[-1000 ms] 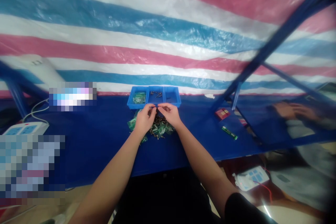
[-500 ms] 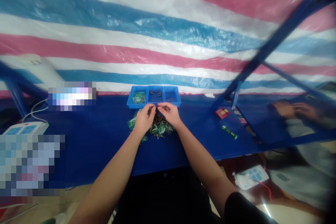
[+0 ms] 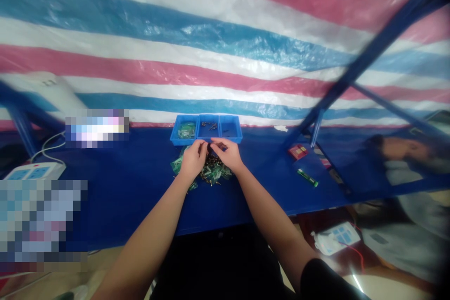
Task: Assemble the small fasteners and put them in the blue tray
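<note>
My left hand (image 3: pixel 193 160) and my right hand (image 3: pixel 228 153) meet above a pile of small parts (image 3: pixel 215 172), green pieces mixed with dark and brass-coloured bits. The fingers of both are closed in a pinch around a small dark piece (image 3: pixel 210 147), too small to name. Just behind them stands a blue tray (image 3: pixel 183 141) in three compartments. Its left compartment holds green pieces (image 3: pixel 186 130), the middle one a few small dark metal parts (image 3: pixel 211 126), and the right one a thin dark piece (image 3: pixel 226 131).
On the blue table (image 3: pixel 140 187) lie a red box (image 3: pixel 297 151) and a green tube (image 3: pixel 307 177) at right. A power strip (image 3: pixel 38 171) with cables is at left, another (image 3: pixel 337 238) below at right. Beyond a blue post (image 3: pixel 365 56), a co-worker's hands (image 3: pixel 401 147) are blurred.
My fingertips have shifted slightly, and the dark piece between them shows more clearly. The co-worker's hands at the right have moved.
</note>
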### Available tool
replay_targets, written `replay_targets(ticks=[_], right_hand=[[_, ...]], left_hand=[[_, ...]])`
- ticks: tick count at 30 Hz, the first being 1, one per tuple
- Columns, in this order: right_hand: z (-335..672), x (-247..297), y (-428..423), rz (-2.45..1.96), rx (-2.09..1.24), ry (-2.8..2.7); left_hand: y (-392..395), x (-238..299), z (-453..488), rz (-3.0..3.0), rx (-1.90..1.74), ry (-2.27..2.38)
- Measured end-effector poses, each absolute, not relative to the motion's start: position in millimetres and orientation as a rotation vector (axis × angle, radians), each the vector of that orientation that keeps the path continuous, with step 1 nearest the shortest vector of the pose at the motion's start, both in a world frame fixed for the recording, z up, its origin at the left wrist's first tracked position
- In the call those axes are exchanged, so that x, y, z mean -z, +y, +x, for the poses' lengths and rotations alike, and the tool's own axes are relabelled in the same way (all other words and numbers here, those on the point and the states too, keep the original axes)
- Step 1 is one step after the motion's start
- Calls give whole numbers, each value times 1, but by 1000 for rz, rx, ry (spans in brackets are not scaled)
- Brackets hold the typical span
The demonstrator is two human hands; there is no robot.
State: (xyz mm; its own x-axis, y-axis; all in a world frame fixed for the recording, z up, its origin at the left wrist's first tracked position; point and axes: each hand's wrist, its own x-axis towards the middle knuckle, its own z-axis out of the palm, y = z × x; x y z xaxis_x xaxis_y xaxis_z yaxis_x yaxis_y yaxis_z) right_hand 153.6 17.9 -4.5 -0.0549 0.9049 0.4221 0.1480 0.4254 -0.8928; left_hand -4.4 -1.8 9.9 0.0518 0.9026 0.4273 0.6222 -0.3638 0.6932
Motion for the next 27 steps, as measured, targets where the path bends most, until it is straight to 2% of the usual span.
replay_targets(ticks=[6,27], right_hand=[[155,3,17,-1002,-716,-1551],[152,2,16,-997,-780,-1455]], left_hand=[[-1,-9,-4,2011,-1229,1528],[-3,-9,-3,1972,-1284,1497]])
